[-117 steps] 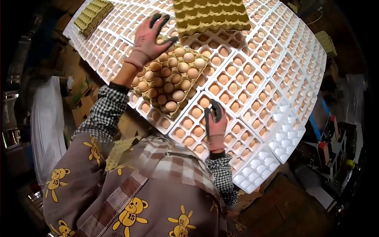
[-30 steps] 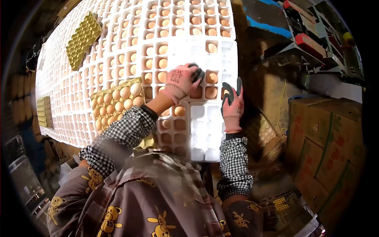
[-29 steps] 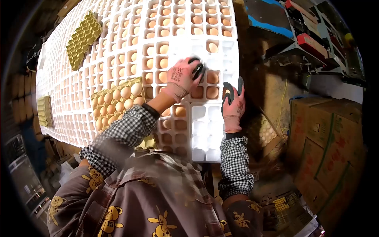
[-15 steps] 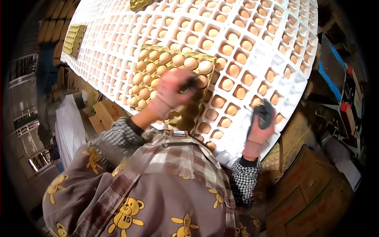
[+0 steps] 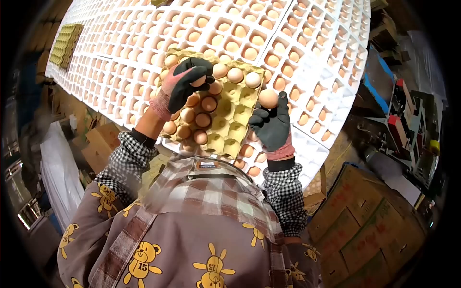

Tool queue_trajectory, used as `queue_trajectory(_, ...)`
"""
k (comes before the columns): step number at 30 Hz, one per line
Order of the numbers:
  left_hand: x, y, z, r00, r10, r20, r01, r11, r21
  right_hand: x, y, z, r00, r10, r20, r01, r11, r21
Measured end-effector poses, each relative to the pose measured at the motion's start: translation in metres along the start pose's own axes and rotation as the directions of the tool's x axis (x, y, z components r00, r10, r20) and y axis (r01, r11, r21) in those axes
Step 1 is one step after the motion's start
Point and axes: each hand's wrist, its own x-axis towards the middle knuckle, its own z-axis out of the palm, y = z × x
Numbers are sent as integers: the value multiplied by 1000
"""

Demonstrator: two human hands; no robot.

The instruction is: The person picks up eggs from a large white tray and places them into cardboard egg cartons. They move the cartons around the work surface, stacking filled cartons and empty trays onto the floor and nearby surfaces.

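My left hand (image 5: 185, 85), in a pink and dark grey glove, is closed around an egg (image 5: 198, 81) above the left part of a yellowish pulp egg tray (image 5: 225, 109). Brown eggs fill the tray's left side and top row; its lower right cups hold none. At the tray's right edge, my right hand (image 5: 272, 125), gloved alike, holds another egg (image 5: 268, 99) at its fingertips. The pulp tray lies on white foam trays (image 5: 307, 72) whose square pockets hold many eggs.
A stack of pulp trays (image 5: 66, 45) sits at the far left of the foam trays. Cardboard boxes (image 5: 370, 221) stand at lower right, with red and blue equipment (image 5: 396, 98) above them. White plastic sheeting (image 5: 60, 168) and a carton (image 5: 100, 144) are at left.
My left hand has moved left over the pulp tray. My right hand has moved left and up from the foam pockets to the tray's edge, now with an egg. The whole view has shifted slightly.
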Motion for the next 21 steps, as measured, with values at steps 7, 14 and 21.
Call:
queue_trajectory(7, 15, -14, 15, 992, -56, 114, 22, 959, 283, -1, 10, 23, 975, 101, -196, -73, 986, 149)
queue_trajectory(14, 30, -52, 48, 945, 41, 323, -152, 933, 326, 2, 18, 39, 935, 94, -341, -106, 994, -16)
queue_trajectory(21, 163, 37, -59, 825, 563, 56, -548, 771, 324, -4, 3, 23, 929, -367, -50, 253, 727, -638)
